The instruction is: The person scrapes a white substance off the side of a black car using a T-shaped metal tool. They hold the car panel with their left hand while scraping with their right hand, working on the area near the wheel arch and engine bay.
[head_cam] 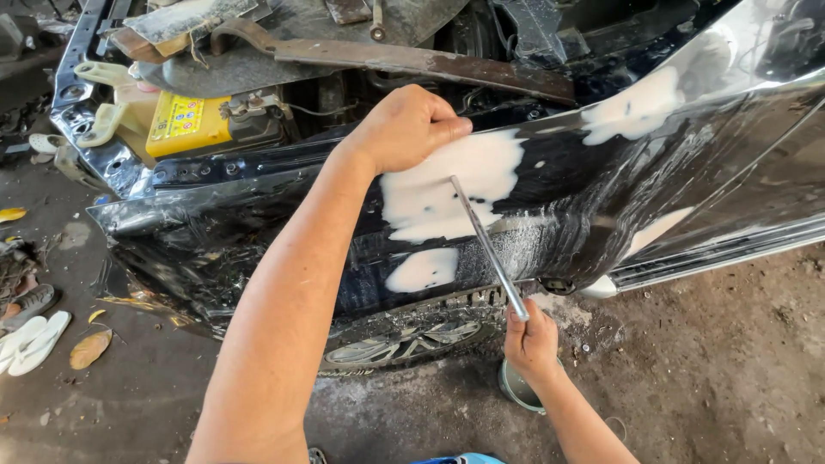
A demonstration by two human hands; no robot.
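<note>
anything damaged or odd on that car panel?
Yes. The dark glossy car fender is crumpled toward its front end and blotched with pale filler patches. The left hand presses on its top edge; the right hand holds a thin metal rod against it.

We see one label [182, 118]: a yellow rectangle with small coloured marks, lying on the battery [193, 129] at the engine bay's [284, 103] left corner.

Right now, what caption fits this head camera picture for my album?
Left hand presses on a dark car fender patched with pale filler while right hand holds a thin metal rod against it.
</note>
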